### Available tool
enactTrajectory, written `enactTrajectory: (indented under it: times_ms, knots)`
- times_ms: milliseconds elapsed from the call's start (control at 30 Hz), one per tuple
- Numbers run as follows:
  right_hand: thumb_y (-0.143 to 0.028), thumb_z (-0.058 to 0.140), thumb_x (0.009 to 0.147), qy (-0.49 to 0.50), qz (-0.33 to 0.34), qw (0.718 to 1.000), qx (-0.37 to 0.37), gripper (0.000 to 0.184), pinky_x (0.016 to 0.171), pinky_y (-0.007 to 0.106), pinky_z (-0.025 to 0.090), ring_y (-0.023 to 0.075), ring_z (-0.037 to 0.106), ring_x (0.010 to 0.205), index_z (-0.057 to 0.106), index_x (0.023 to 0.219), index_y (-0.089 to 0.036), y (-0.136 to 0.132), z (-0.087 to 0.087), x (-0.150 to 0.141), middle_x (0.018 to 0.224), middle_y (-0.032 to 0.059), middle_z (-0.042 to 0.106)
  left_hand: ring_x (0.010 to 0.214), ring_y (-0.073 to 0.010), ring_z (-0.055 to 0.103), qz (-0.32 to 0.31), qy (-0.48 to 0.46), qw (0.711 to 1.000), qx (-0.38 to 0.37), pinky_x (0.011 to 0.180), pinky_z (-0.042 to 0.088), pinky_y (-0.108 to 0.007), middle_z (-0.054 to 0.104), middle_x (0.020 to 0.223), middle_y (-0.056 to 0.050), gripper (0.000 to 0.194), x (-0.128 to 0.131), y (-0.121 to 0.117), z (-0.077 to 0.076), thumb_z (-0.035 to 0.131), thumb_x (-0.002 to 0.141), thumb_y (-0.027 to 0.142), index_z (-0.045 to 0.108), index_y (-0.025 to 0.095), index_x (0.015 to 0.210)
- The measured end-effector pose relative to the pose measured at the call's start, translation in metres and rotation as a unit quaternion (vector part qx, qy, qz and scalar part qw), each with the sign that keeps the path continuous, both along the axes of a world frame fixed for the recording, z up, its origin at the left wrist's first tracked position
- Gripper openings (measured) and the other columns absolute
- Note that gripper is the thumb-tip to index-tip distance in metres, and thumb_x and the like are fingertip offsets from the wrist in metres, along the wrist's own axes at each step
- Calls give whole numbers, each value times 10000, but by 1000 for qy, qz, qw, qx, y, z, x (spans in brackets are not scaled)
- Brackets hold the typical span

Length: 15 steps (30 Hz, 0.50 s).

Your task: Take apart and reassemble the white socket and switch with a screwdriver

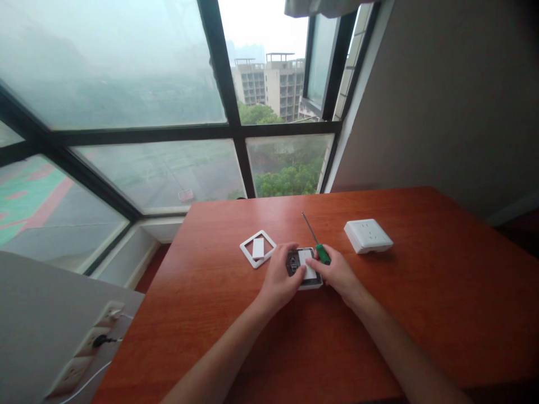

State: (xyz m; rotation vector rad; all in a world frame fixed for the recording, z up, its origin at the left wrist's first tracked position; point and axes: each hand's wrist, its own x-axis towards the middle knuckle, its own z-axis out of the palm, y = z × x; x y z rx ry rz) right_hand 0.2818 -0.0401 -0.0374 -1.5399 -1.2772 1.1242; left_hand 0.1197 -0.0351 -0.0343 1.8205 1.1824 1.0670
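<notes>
Between my hands is a wall switch [309, 271] without its cover frame. One white rocker sits on its right part, and the dark inner part shows at its left. My left hand [283, 274] grips the switch from the left, thumb on its front. My right hand [337, 270] holds a screwdriver [322, 253] by its green handle, the shaft pointing away toward the window. The right thumb rests on the white rocker. Left of my hands, a square white frame [245, 255] lies on the table, with a loose white rocker [258, 248] within its outline.
A white socket box [369, 234] stands on the reddish-brown table [421, 314] to the right. Beyond the table's far edge is a window [151, 134] with dark bars. Wall outlets [86, 341] with plugs and cords are at the lower left. A wall [438, 101] rises at the right.
</notes>
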Motion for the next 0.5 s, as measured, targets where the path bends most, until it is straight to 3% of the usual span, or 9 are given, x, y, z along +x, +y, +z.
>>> enactTrajectory:
  times_ms: [233, 500]
  knots:
    - [-500, 641, 735, 22, 13, 999, -37, 312, 315, 224, 327, 114, 423, 364, 499, 715, -222, 9, -1, 1, 469, -77, 452, 1071, -244, 572, -8, -6, 1000, -3, 952, 454, -438, 602, 1126, -82, 376, 0, 0, -1, 618, 773, 140, 536, 192, 1136]
    - [-493, 671, 728, 30, 6, 999, -18, 328, 346, 214, 341, 104, 444, 412, 501, 700, -214, 6, -3, 2, 522, -67, 476, 1073, -236, 571, -17, 5, 1000, -2, 953, 454, -418, 602, 1130, -84, 361, -4, 1, 0, 623, 795, 162, 544, 192, 1146]
